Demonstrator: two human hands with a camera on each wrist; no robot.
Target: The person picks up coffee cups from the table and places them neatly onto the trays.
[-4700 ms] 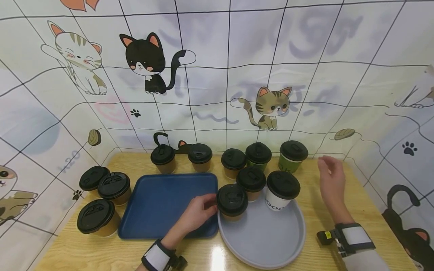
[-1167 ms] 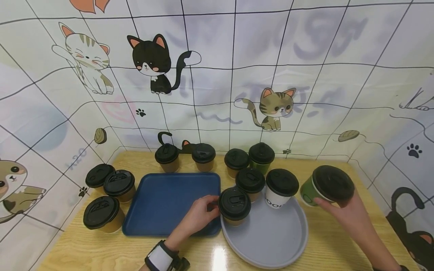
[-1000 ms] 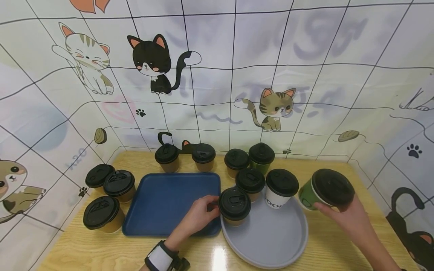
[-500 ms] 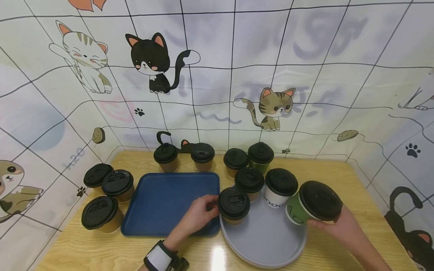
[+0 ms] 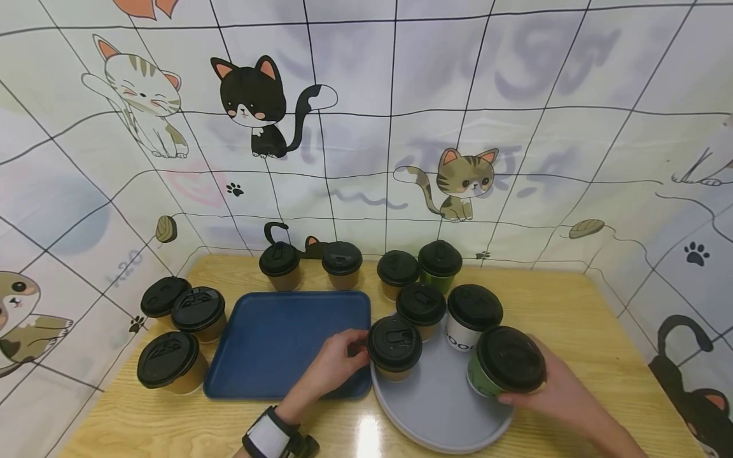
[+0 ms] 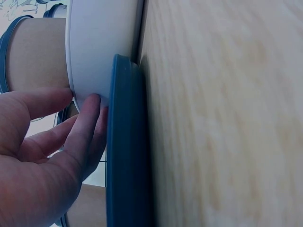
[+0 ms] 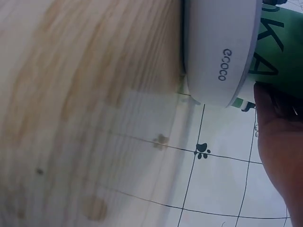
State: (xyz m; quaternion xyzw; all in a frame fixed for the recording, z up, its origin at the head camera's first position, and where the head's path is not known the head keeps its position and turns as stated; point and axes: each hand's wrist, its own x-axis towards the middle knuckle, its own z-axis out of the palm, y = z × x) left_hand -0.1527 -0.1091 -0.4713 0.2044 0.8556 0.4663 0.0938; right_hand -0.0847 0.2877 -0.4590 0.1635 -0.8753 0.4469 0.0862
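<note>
Green-sided and black-lidded, one cup (image 5: 505,362) is hovering or resting over the grey tray's (image 5: 438,416) right part, right of centre in the frame; base contact is staying hidden. The right hand (image 5: 552,391) is clamping its side; the left hand (image 5: 335,361), fingers loosely apart, is touching the tray's rim. Good placing is probably calling for levelling the base, sparing the white cup (image 5: 460,335). Its long axis is leaning, lid pointing upper right.
</note>
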